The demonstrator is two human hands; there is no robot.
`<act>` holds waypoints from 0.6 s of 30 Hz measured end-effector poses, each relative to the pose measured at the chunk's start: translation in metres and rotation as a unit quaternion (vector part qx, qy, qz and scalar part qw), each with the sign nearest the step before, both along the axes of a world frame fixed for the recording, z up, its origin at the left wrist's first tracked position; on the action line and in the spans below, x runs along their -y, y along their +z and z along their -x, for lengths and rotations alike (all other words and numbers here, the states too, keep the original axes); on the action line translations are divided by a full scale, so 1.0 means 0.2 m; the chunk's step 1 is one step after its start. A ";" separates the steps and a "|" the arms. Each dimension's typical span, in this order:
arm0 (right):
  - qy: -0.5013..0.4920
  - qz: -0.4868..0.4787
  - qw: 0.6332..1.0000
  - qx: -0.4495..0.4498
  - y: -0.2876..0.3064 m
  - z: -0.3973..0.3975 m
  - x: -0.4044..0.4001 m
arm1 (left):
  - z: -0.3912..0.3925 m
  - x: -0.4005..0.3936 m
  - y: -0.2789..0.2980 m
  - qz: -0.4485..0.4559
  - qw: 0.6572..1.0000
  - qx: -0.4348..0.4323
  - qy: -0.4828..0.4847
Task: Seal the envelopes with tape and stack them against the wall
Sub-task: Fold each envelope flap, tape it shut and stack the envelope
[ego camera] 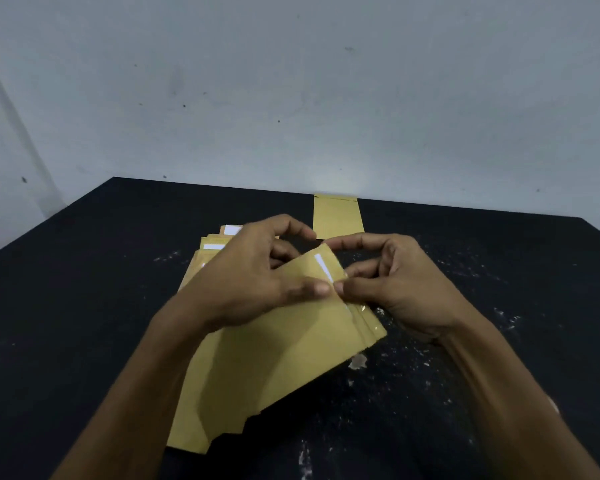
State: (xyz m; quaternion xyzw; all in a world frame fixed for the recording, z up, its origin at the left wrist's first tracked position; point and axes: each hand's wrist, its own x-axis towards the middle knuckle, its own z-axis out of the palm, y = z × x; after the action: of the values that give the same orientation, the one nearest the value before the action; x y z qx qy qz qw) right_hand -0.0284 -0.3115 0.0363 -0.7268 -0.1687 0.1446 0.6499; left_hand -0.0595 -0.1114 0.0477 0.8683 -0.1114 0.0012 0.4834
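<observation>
From the head camera, one envelope already lies flat at the far edge of the worktop, its top end touching the wall. It looks like the start of the finished stack, so I judge the task to be at an early stage.

The envelope in hand is held up over the middle of the worktop. The left hand grips its upper part, thumb on the front face and curled fingers behind. The right hand pinches at the flap corner with thumb and forefinger, just where a white strip runs along the flap (probably the backing of the adhesive tape, though I cannot be sure). A glossy clear bit shows under the right hand's fingers. My guess is the strip is being peeled, so this envelope is not yet sealed.

Behind the left hand lies a loose pile of envelopes with white strips showing on their flaps; these seem to be waiting their turn, so most of the work is left.

For room: the worktop to the right is bare apart from pale specks and a small scrap, and the stretch between the hands and the wall envelope is open. The left edge of the worktop is well apart from the pile.
</observation>
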 end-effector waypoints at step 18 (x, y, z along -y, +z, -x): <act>-0.017 -0.043 0.990 -0.132 -0.08 -0.07 0.06 | -0.05 0.16 -0.13 -0.376 0.915 0.111 -0.089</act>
State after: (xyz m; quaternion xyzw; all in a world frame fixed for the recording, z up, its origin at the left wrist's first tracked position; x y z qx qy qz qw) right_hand -0.0146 -0.3230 0.0197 -0.6756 -0.0754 0.2213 0.6992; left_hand -0.0498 -0.1443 0.0213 0.9667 -0.2335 0.0124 0.1035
